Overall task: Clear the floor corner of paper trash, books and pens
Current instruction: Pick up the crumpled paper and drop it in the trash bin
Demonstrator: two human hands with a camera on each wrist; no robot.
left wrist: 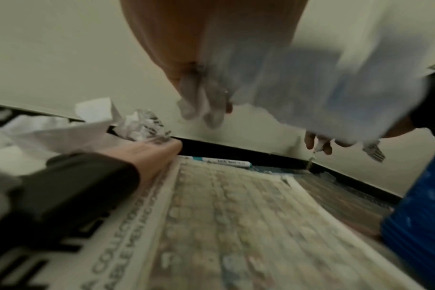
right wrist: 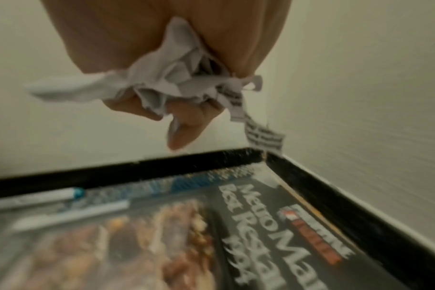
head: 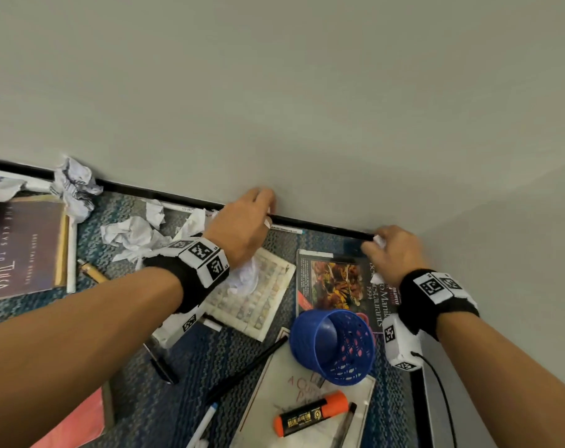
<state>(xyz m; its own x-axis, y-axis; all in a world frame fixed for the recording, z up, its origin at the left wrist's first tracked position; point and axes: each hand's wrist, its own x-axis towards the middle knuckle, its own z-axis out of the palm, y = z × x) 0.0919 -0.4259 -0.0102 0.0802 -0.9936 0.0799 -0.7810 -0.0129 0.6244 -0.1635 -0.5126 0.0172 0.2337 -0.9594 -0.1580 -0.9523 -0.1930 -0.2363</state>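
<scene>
My left hand hovers by the black baseboard and grips a wad of white paper, blurred in the left wrist view. Below it lies a pale patterned book. In the wall corner my right hand clutches crumpled printed paper above the Metro Manila restaurants book. A white pen lies along the baseboard between my hands. More crumpled paper lies to the left, near the "Keys to Tulsa" book.
A blue mesh basket lies tipped beside the restaurants book. An orange highlighter rests on a clear board. A long black pen, a white-and-blue pen and a pink book lie on the carpet nearer me.
</scene>
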